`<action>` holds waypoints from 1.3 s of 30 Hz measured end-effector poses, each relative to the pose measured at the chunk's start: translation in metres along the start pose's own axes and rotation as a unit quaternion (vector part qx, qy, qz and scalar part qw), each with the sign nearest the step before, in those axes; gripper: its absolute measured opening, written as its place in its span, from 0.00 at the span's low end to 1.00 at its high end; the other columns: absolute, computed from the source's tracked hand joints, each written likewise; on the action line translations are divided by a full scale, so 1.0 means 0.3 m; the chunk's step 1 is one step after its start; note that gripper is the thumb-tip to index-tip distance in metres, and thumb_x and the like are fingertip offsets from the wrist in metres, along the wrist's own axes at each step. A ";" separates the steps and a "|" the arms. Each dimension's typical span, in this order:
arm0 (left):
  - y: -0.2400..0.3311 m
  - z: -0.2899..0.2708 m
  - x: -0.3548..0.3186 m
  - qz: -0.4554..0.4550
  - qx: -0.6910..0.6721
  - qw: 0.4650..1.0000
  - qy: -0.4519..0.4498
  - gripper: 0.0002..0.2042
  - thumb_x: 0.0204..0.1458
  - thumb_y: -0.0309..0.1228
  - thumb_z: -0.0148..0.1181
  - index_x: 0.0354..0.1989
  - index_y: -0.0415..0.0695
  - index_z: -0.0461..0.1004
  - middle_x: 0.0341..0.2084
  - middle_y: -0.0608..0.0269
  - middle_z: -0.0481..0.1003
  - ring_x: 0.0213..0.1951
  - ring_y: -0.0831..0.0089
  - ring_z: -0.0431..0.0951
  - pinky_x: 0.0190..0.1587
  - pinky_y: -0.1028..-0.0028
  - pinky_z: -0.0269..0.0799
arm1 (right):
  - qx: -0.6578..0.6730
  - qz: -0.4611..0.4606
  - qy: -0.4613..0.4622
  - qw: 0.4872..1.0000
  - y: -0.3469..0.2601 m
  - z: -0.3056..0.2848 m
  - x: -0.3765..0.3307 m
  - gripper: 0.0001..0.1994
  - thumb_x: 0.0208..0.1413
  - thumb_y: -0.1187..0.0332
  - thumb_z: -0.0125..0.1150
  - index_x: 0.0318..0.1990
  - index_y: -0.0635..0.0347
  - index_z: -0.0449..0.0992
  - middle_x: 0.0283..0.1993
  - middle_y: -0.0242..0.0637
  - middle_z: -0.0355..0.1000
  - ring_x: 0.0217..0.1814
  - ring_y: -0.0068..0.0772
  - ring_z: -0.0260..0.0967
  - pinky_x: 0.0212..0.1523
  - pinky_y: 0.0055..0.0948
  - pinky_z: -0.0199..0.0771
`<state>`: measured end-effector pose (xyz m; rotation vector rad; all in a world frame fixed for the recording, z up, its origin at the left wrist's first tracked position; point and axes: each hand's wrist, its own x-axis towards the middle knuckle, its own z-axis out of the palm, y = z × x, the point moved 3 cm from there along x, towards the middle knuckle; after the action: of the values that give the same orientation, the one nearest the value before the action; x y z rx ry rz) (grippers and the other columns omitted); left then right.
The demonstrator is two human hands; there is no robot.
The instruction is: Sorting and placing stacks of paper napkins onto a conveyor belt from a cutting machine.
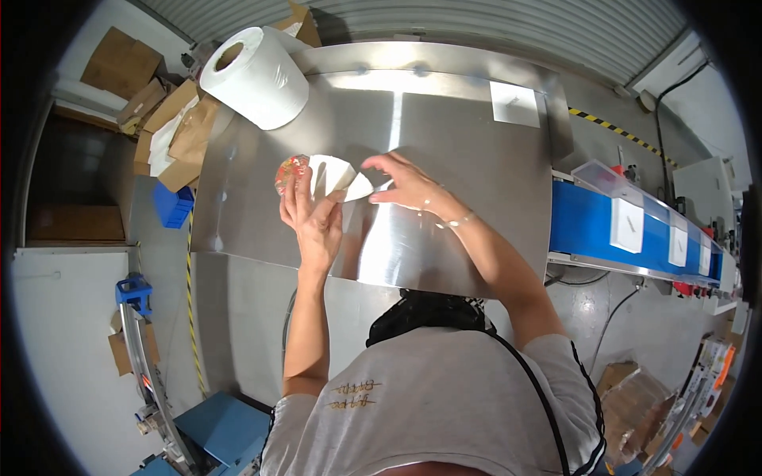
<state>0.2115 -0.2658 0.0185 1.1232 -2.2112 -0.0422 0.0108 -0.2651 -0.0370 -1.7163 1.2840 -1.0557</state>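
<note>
My left hand is closed on a white fan-shaped piece, gripping it over the steel table. A red patterned round piece shows beside the fingers at its left edge; whether the two are joined I cannot tell. At its right lies a smaller white wedge, close against the larger piece. My right hand hovers just right of that wedge, thumb and fingers spread, with nothing visible between them. My left fingers partly hide the patterned piece.
A large white roll stands at the table's far left. A flat white sheet lies at the far right. Beyond the right edge runs a blue conveyor carrying white packets. Open cardboard boxes crowd the left side.
</note>
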 end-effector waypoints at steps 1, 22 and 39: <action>0.006 -0.006 0.007 -0.012 -0.004 1.000 -0.011 0.17 0.39 0.28 0.66 0.42 0.53 0.76 0.61 0.57 0.58 0.64 0.50 0.52 0.62 0.50 0.44 | -0.015 -0.033 -0.028 0.999 0.021 0.023 0.035 0.25 0.44 0.67 0.69 0.52 0.55 0.69 0.51 0.40 0.65 0.53 0.37 0.65 0.51 0.30 0.69; 0.510 0.148 -0.155 -0.158 -0.166 0.969 -0.091 0.14 0.49 0.28 0.61 0.41 0.32 0.72 0.33 0.48 0.72 0.36 0.55 0.75 0.41 0.64 0.70 | -0.190 0.344 0.449 0.803 0.335 -0.851 -1.172 0.17 0.57 0.53 0.55 0.40 0.59 0.72 0.31 0.51 0.73 0.35 0.51 0.73 0.33 0.38 0.71; 0.788 0.189 -0.258 -0.136 -0.223 0.962 -0.075 0.17 0.48 0.19 0.59 0.45 0.52 0.78 0.46 0.53 0.70 0.44 0.62 0.71 0.40 0.69 0.73 | -0.074 0.168 0.235 0.955 0.088 -0.701 -1.024 0.25 0.46 0.70 0.68 0.53 0.58 0.70 0.49 0.36 0.72 0.47 0.29 0.71 0.46 0.28 0.71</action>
<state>0.0440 -0.0737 0.0048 1.1784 -2.0126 -0.7280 -0.2415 0.0100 -0.0343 -1.3182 1.9197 -1.2243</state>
